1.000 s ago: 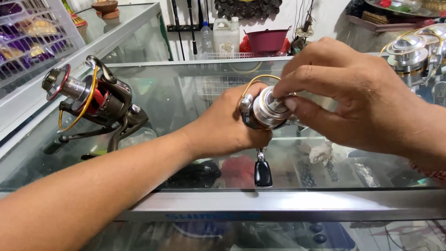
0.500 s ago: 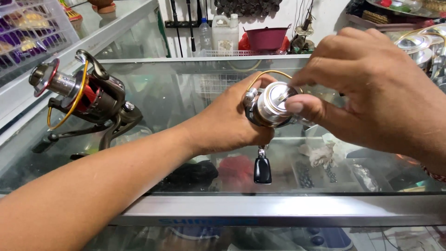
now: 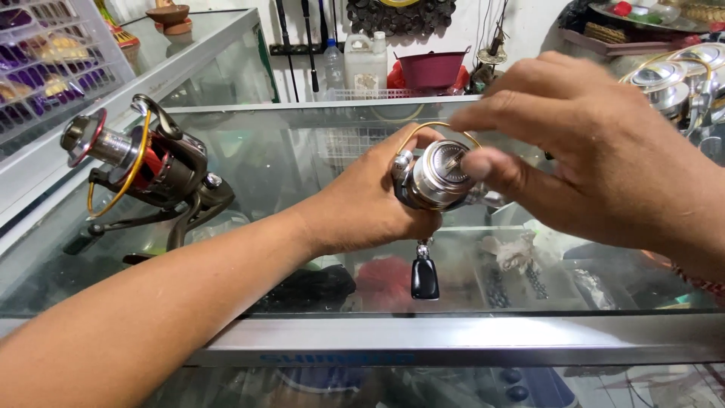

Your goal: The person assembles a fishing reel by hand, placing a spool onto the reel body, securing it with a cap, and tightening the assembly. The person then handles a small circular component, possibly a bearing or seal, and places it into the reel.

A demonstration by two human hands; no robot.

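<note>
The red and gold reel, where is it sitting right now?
In the head view the red and gold reel rests on the glass counter at the left, apart from the left hand, which holds the silver reel.

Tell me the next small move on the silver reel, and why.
Probably turn the cap on the silver reel a little further with the right hand. Its fingers pinch the front of the spool, and the left hand grips the body from behind, so the reel is braced for a twist. The black handle knob hangs free below.
</note>
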